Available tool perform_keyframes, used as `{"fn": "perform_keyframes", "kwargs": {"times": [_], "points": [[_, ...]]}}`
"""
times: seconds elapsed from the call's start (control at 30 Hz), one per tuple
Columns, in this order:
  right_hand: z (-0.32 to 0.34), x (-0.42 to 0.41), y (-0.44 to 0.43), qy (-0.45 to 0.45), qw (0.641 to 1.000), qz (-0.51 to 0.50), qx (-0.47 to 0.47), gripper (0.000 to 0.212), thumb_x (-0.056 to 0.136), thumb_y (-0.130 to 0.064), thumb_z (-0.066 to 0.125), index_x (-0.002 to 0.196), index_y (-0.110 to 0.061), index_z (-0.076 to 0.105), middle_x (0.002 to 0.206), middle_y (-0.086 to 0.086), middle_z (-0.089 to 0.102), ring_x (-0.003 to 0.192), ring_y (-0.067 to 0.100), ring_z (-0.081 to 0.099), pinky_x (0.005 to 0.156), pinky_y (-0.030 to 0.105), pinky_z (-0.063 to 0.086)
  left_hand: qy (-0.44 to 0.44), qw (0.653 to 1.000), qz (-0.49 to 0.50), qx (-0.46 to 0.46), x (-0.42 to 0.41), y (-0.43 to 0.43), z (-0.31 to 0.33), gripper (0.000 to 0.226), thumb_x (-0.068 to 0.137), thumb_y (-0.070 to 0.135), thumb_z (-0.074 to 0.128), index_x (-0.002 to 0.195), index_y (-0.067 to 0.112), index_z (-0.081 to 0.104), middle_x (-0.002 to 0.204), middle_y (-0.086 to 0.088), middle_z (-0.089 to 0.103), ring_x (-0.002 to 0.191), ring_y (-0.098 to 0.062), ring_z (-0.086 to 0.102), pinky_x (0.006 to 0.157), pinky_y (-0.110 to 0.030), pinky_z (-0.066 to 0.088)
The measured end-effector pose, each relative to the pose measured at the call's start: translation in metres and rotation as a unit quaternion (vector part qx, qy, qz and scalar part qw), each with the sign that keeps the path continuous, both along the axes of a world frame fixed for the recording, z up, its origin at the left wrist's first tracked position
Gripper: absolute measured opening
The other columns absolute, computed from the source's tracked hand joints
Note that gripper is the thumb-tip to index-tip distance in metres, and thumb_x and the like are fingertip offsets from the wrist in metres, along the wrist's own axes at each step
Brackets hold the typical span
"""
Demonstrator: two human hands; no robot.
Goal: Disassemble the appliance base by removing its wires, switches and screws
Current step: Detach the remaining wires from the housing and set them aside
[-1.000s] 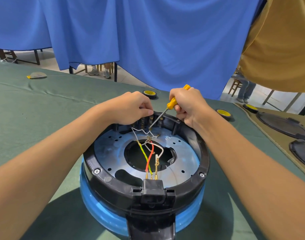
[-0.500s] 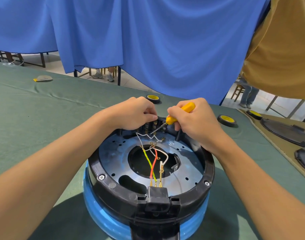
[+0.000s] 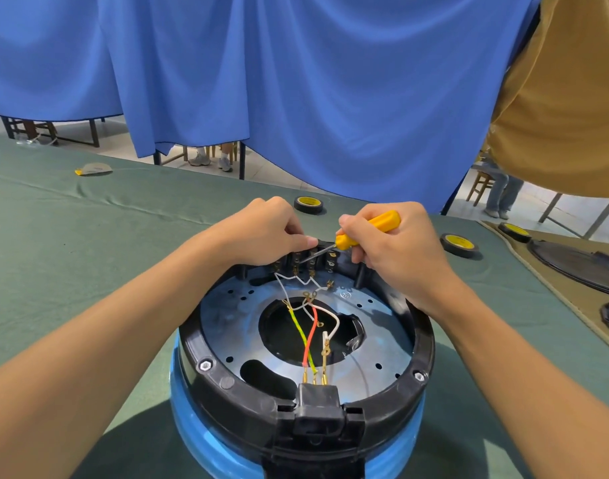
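Observation:
The round appliance base (image 3: 227,378), a black ring over a blue body, sits upside down on the green cloth, its metal plate (image 3: 227,326) exposed. Red, yellow-green and white wires (image 3: 310,340) run from the near black socket (image 3: 317,402) toward the switch block (image 3: 310,264) at the far rim. My left hand (image 3: 268,233) pinches the far rim at the switches. My right hand (image 3: 389,243) grips a yellow-handled screwdriver (image 3: 375,226), whose tip points at the switch terminals.
Three tape rolls lie behind the base: one (image 3: 308,203) at the back, another (image 3: 458,244) to the right, a third (image 3: 512,231) farther right. Dark lids (image 3: 579,264) rest on a tan mat at right. A blue curtain hangs behind. Someone in a mustard shirt (image 3: 566,115) stands at upper right.
The screwdriver has tilted flatter and its tip has moved up from the plate's wire junction to the switch terminals. Both hands stay at the far rim.

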State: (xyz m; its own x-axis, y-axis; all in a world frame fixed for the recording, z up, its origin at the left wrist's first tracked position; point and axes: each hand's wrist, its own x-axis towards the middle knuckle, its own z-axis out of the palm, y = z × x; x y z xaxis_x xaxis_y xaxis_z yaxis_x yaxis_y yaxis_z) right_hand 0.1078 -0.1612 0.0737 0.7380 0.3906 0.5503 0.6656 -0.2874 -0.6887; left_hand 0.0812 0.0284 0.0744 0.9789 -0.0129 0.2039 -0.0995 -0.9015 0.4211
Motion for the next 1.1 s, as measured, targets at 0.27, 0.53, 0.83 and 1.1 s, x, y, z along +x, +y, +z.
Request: {"fn": "perform_keyframes", "kwargs": {"times": [0.27,0.53,0.83,1.1], "points": [[0.003,0.005,0.006,0.075,0.997,-0.004,0.025,0.032,0.086,-0.016,0.061,0.058,-0.002,0.066,0.047,0.005,0.059,0.044,0.014,0.049,0.047,0.026,0.04,-0.017,1.0,0.011,-0.01,0.003,0.003,-0.001,0.034,0.087,0.05,0.062,0.088,0.019,0.077,0.069,0.005,0.067,0.066,-0.012,0.058,0.052,-0.018,0.04],[0.009,0.019,0.02,0.207,0.973,-0.025,0.103,0.033,0.081,-0.005,0.057,0.049,-0.004,0.047,0.041,0.009,0.044,0.032,0.014,0.033,0.038,0.018,0.027,-0.026,1.0,0.008,-0.013,0.003,0.003,-0.001,0.034,0.088,0.047,0.063,0.096,0.017,0.078,0.063,0.013,0.06,0.061,-0.007,0.053,0.05,-0.015,0.034],[0.004,0.016,0.019,0.146,0.984,-0.016,0.099,0.033,0.08,-0.007,0.059,0.048,-0.003,0.051,0.04,0.006,0.046,0.032,0.012,0.039,0.037,0.018,0.032,-0.002,0.999,-0.01,-0.045,0.002,0.004,-0.002,0.029,0.09,0.046,0.062,0.105,0.024,0.074,0.085,0.011,0.068,0.077,-0.005,0.06,0.064,-0.018,0.043],[0.003,0.003,0.019,0.002,0.998,-0.037,0.048,0.032,0.08,-0.013,0.061,0.056,0.009,0.059,0.048,0.019,0.054,0.039,0.014,0.047,0.043,0.029,0.042,0.017,0.998,-0.05,-0.029,0.002,0.002,-0.001,0.023,0.098,0.034,0.053,0.115,0.032,0.068,0.092,0.011,0.064,0.075,0.002,0.056,0.063,-0.011,0.036]]}}
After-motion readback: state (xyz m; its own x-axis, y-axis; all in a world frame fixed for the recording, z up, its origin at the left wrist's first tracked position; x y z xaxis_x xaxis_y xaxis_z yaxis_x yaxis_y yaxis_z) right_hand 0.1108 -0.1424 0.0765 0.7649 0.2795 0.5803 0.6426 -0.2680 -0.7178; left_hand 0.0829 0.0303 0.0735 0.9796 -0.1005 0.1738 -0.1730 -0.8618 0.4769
